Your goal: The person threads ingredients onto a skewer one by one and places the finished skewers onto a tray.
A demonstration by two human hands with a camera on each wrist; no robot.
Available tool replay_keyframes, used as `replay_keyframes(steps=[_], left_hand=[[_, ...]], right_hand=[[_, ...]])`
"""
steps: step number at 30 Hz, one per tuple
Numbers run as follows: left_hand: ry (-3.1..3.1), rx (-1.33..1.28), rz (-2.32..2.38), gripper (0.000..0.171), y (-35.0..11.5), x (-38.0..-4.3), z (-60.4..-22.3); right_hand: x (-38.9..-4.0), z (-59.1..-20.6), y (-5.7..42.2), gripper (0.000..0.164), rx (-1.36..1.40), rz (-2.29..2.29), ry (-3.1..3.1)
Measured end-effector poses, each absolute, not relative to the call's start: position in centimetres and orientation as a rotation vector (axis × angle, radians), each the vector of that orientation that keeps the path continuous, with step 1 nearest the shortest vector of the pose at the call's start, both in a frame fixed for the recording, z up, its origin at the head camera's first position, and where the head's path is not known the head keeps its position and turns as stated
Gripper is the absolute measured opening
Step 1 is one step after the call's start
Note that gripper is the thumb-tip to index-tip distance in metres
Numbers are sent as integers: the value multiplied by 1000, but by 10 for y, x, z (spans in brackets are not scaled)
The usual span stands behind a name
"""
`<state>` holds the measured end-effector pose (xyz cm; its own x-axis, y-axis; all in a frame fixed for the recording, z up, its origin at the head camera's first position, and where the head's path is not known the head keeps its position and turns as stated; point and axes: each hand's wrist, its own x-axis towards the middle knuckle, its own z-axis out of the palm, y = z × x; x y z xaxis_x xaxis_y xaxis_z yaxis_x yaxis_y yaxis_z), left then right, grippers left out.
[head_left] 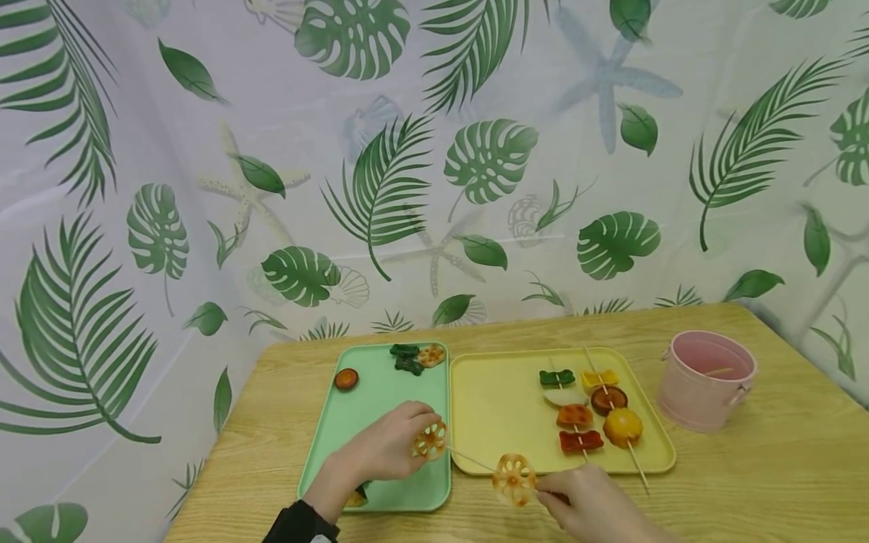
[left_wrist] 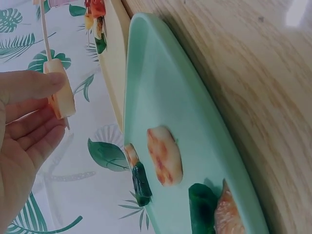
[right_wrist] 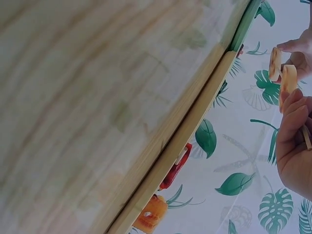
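My left hand (head_left: pixel 385 445) pinches a browned lotus root slice (head_left: pixel 431 441) between thumb and fingers over the green tray (head_left: pixel 356 418). A thin wooden skewer (head_left: pixel 470 457) runs through this slice, and its tip pokes out past it in the left wrist view. Further along the same skewer sits a second lotus root slice (head_left: pixel 514 480), close to the fingertips of my right hand (head_left: pixel 592 501). That hand grips the skewer just behind the slice, in front of the yellow tray (head_left: pixel 495 400); the stick's end shows below the fingers in the right wrist view.
On the green tray lie a brown round piece (head_left: pixel 346 378), dark green pieces (head_left: pixel 407 366) and another lotus slice (head_left: pixel 431 354). Two loaded skewers, one with a red piece (head_left: pixel 581 441), one with a yellow round piece (head_left: pixel 622 427), rest on the yellow tray. A pink bucket (head_left: pixel 692 403) stands right.
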<state>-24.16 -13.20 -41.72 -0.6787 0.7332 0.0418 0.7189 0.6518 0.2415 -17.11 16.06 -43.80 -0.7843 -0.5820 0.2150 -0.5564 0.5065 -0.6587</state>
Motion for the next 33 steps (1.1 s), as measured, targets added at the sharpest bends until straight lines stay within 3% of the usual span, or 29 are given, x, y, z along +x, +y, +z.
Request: replay_keyframes(steps=[26,33], left_hand=[[2626,1480,5,40,-83,-247,-398],[2626,1475,15,42,-78,-248,-396]], right_hand=[[-177,-437,139,33,-854,-1211,2721],[-180,-437,141,28,-848,-1231,2736]])
